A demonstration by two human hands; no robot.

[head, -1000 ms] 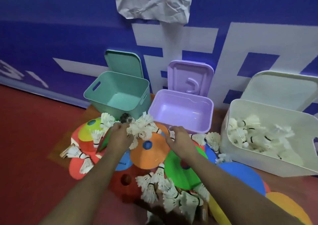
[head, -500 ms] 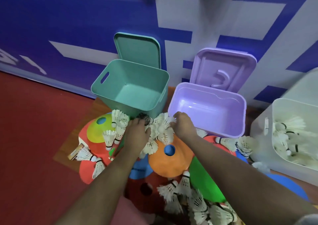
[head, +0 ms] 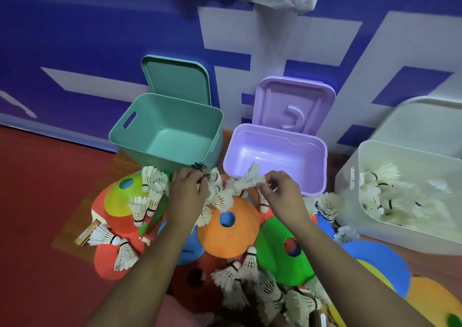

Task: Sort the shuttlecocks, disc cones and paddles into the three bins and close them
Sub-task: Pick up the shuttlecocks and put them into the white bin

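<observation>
Single head-worn wide-angle view, looking forward and steeply down, close over both forearms. Faces blue wall (head: pixel 75 39); three open bins (head: pixel 170 131) along its base, red floor (head: pixel 37 214) at left. No second view.

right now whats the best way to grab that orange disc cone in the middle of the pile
Pinch the orange disc cone at its thin outer rim, coming from the near side, where the edge lies bare. Its low dome gives no grip on top. One shuttlecock leans on that edge and others crowd the far side by the left hand, so clear them first.
</observation>
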